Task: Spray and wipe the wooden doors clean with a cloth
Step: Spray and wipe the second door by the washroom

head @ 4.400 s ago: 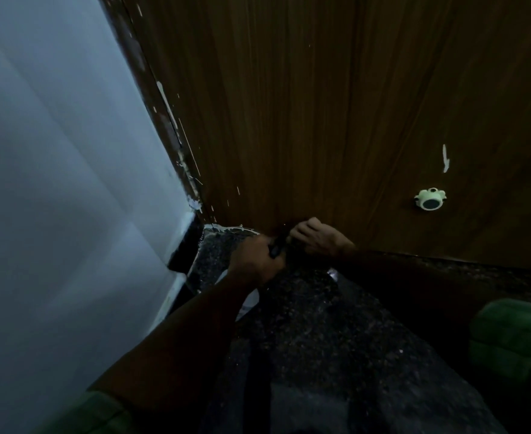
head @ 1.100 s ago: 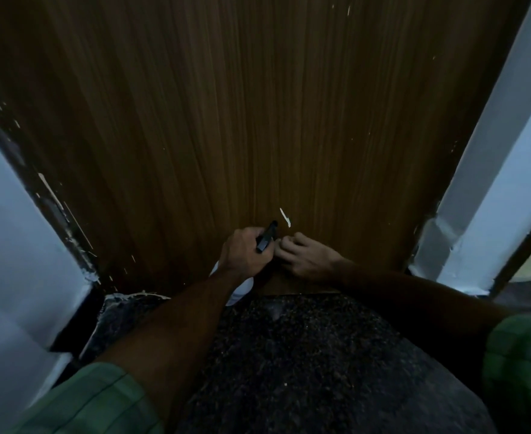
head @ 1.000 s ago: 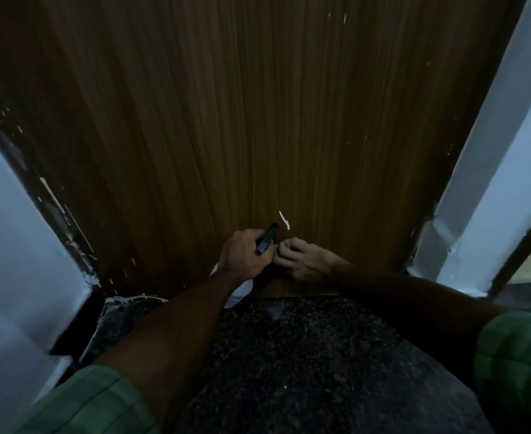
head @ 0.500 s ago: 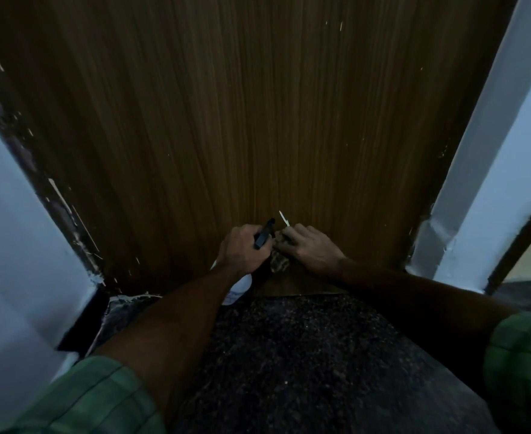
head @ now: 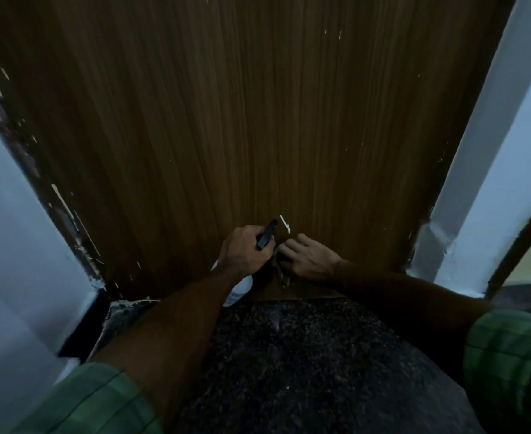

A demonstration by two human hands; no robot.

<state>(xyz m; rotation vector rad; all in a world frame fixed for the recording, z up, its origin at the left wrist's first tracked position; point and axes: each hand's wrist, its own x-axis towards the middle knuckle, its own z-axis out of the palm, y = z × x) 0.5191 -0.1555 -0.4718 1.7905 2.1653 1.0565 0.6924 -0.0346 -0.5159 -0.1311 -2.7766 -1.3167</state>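
Door (head: 257, 120): brown vertical grain, pale flecks, white scratch (head: 285, 223) showing near its bottom edge.
Left hand (head: 246, 252): gripping the spray bottle (head: 239, 288), black nozzle up.
Right hand (head: 308, 257): fingers curling, pressing the dark cloth (head: 284, 275) against the door's bottom edge.

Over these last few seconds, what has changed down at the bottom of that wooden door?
The view swung right along the wooden door: a small round fitting left the picture and a white frame came in. The right hand, flat half a second ago, now curls on the cloth beside a white mark. The left hand grips the spray bottle as before.
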